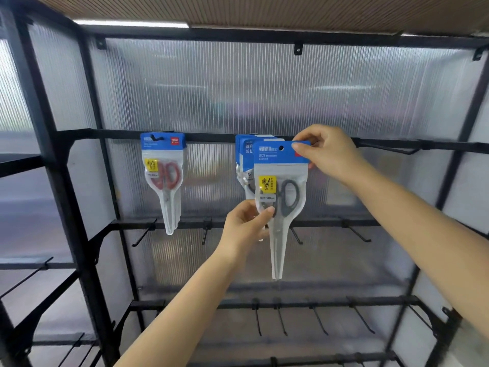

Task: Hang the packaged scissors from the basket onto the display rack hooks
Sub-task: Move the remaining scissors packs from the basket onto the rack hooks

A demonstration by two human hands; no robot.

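This looks like a shop, or a place set up like one. A tall black metal display rack stands in front, with bars going across it. Thin black hooks stick out from the bars in rows, made for hanging things to sell. Packs of scissors hang from the top bar. Each pack has a blue card top with a brand mark and a yellow sticker, like new goods. Behind the rack are cloudy ribbed plastic panels.
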